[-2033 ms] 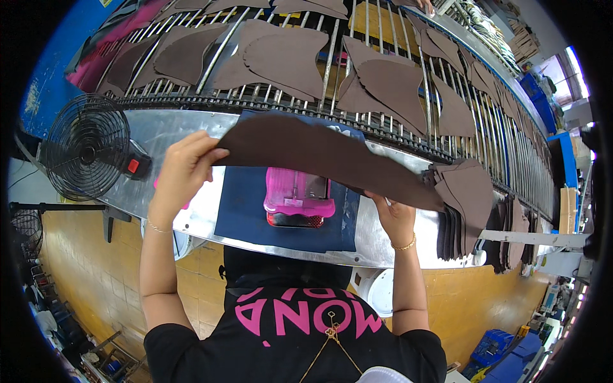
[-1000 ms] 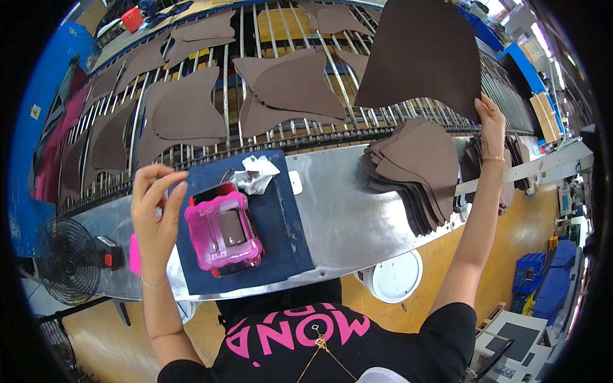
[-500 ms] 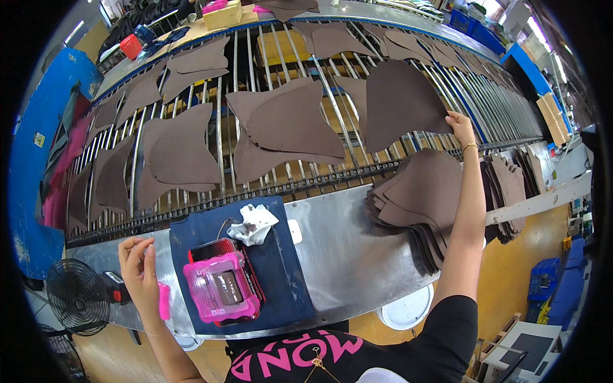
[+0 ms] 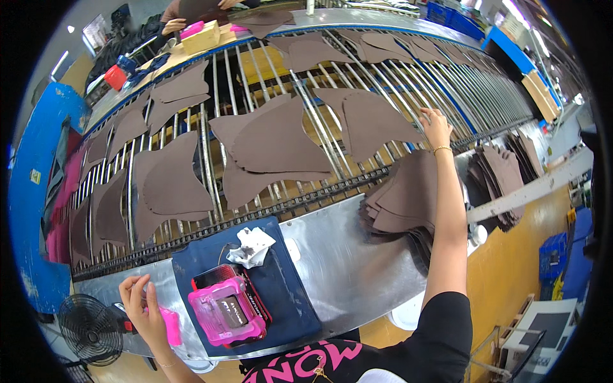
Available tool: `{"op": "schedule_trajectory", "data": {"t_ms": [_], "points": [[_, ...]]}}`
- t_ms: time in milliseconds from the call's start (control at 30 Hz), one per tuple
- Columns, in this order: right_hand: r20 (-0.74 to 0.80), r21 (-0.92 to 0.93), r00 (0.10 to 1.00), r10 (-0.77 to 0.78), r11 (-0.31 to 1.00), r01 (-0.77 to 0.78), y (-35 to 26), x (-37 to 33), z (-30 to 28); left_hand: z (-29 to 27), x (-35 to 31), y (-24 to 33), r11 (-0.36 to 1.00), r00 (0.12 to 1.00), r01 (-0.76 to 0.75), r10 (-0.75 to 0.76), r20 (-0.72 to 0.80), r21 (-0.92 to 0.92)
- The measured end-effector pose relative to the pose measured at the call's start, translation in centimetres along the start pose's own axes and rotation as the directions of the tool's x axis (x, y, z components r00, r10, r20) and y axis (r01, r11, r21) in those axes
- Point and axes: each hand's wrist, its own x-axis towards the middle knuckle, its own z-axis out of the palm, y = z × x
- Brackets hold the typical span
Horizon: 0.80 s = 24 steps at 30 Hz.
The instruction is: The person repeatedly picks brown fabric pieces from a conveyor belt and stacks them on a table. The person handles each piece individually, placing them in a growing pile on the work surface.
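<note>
My right hand (image 4: 436, 129) is open, fingers loosely bent, just beyond the right tip of a dark brown flat piece (image 4: 377, 121), which looks like leather. That piece lies over another brown piece on the conveyor of metal rods (image 4: 317, 127). Below my right forearm sits a stack of similar brown pieces (image 4: 399, 198), partly hidden by the arm. At the lower left, my left hand (image 4: 143, 313) is raised with fingers apart, holding nothing. Beside it a bright pink object (image 4: 171, 325) lies near the metal table's edge.
On a dark blue mat (image 4: 287, 293) stand a pink-lidded box (image 4: 227, 313) and a crumpled white cloth (image 4: 251, 247). More brown pieces hang at a rail (image 4: 549, 185) on the right. A black fan (image 4: 89, 329) stands at left. Another person's hand (image 4: 173, 26) shows at the far side.
My right hand has let go of the brown piece, now flat on the rods. The pieces on the conveyor have shifted left in view. A co-worker's hands have appeared at the far side.
</note>
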Motion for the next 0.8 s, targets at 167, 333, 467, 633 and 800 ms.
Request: {"op": "schedule_trajectory", "data": {"t_ms": [167, 333, 467, 633, 800], "points": [[0.051, -0.092, 0.993, 0.102, 0.991, -0.097, 3.0, -7.2, -7.1, -0.1, -0.9, -1.0, 0.998, 1.000, 0.005, -0.004, 0.012, -0.069], [0.260, -0.284, 0.915, 0.307, 0.930, -0.231, 6.3, -13.3, -9.7, -0.3, -2.0, -0.6, 0.990, 0.999, 0.043, -0.040, 0.027, -0.133], [0.161, -0.342, 0.908, 0.386, 0.885, -0.315, 3.0, -13.2, -10.2, -1.2, -2.8, -0.7, 0.987, 1.000, 0.014, -0.011, 0.019, -0.160], [0.300, -0.290, 0.810, 0.504, 0.857, -0.426, 6.8, -11.8, -8.6, -3.3, -4.4, -2.2, 0.984, 0.998, 0.061, -0.059, 0.019, -0.169], [-0.046, -0.198, 0.967, 0.250, 0.947, -0.254, 1.5, -14.6, -12.3, -4.7, -5.8, -3.4, 0.987, 0.996, 0.046, -0.057, -0.069, -0.152]]}}
